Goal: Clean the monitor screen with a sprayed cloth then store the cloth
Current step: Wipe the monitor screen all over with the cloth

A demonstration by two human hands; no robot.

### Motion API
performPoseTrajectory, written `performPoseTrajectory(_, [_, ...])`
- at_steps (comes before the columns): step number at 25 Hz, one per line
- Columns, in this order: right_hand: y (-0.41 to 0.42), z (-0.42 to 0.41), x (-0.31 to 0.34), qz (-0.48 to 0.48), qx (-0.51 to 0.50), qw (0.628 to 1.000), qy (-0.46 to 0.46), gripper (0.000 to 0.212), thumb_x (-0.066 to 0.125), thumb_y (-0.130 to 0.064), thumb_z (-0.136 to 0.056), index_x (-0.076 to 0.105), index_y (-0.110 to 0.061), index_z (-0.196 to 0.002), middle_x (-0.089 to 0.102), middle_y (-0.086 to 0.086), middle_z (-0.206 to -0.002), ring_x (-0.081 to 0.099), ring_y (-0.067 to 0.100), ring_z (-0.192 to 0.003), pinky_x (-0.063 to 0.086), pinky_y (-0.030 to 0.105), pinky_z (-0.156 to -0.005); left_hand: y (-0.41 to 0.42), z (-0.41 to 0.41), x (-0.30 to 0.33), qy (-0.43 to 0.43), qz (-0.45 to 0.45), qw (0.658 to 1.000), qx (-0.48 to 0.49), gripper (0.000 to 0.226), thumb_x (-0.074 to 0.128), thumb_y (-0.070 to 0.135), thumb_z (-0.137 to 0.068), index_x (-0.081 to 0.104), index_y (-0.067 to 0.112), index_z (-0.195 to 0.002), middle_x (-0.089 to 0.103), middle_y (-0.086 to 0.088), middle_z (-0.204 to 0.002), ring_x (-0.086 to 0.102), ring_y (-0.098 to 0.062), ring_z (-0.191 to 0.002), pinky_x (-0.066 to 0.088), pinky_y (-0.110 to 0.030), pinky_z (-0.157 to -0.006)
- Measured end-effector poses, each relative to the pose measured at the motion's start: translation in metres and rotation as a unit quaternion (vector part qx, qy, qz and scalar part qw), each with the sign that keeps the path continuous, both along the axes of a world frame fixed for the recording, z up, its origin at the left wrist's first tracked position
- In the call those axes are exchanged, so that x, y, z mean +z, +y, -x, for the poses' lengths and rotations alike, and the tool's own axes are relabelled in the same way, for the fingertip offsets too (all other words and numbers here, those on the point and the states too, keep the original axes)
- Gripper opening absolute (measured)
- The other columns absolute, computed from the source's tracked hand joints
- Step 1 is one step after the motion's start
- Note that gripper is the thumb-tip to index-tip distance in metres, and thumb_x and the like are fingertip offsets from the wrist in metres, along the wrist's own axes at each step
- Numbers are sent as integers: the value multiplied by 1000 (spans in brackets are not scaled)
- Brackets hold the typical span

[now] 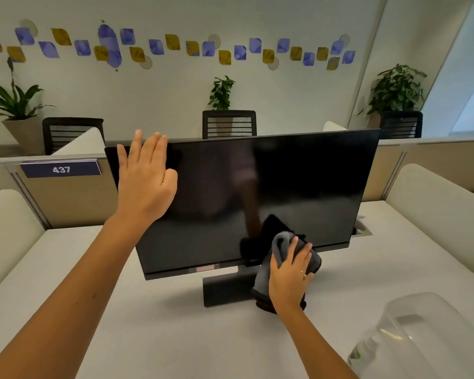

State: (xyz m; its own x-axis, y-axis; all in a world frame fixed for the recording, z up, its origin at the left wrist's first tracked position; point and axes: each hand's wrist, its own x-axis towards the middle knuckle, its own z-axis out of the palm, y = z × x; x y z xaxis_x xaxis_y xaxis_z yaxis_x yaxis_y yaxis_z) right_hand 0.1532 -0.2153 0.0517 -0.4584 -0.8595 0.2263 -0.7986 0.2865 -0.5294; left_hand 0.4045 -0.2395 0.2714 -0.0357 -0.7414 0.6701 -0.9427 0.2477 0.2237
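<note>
Right fingers [301, 255]: spread flat over the cloth, pressing it against the screen's lower edge; a ring on one.
Right hand [289, 280]: lower centre-right of the frame, palm on the cloth.
Cloth [281, 242]: grey, bunched under the palm, hanging past the bezel toward the stand.
Left fingers [148, 149]: straight and close together, tips over the monitor's top edge.
Left hand [145, 179]: open, flat at the screen's upper left corner.
Monitor [298, 181]: dark, mid-frame on the white desk [162, 324].
Clear plastic container [422, 332]: lower right of the frame.
</note>
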Motion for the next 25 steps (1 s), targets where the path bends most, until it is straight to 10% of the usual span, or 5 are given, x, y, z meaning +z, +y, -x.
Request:
performPoseTrajectory(4, [-21,37,51,117,-179,879,-426,68,22,-54,-97,34,-3,-140,54,23,-129,53,39,-114,44,37,-84,-10,52,9,-23,-18,999,-26,64,25,25,-81,30,9,-143,31,-9,-150,10,-27,-144,-2,-49,-116])
performPoseTrajectory(8, [-42,85,101,190,-161,808,-534,67,22,-56,-97,28,-11,-145,44,21,-140,47,38,-122,41,37,-90,-19,88,14,-46,-23,998,-29,63,24,26,-82,33,12,-143,37,-7,-147,19,-26,-142,-1,-54,-115])
performPoseTrajectory(12, [-58,90,141,173,-18,912,-373,82,-3,-64,-83,3,-18,-151,-12,12,-158,-11,30,-144,-3,54,-116,-21,96,15,-42,-16,999,-24,62,25,24,-80,38,10,-139,43,-8,-141,26,-26,-138,-1,-55,-115])
performPoseTrajectory(17, [-63,25,153,282,64,937,-196,68,20,-59,-90,-27,-46,-138,-11,6,-159,-6,32,-145,0,70,-105,-21,96,15,-24,-11,999,-28,62,26,22,-80,41,10,-138,46,-9,-139,31,-26,-135,-2,-53,-115])
performPoseTrajectory(25, [-48,15,18,186,258,904,287,91,52,-64,-81,-2,-37,-149,-20,2,-157,-14,34,-144,13,77,-100,-21,99,14,-8,0,999,-31,60,28,20,-79,43,10,-136,47,-9,-137,32,-26,-133,-3,-49,-115])
